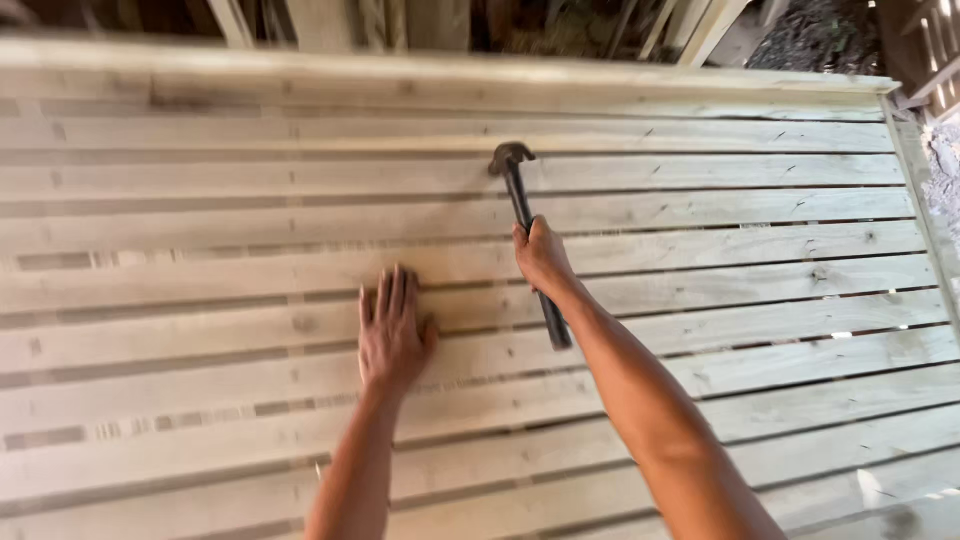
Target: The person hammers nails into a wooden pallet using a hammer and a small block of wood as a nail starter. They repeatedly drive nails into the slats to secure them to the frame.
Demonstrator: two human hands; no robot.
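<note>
Forearms reaching over slatted wooden panel (pixel 700 230).
Left hand (pixel 392 335) lying spread flat, bracing; right hand (pixel 543 255) gripping hammer (pixel 520 200), head striking at 12 o'clock; keeping fingers clear seems wise.

The right grip (pixel 543 256) is closed round the dark handle of a claw hammer (pixel 523 215), whose head rests on a pale slat beyond it. Just beside, lower and leftward, the left grip (pixel 392 335) lies flat, fingers spread, on the slatted wooden panel (pixel 760 230).
</note>
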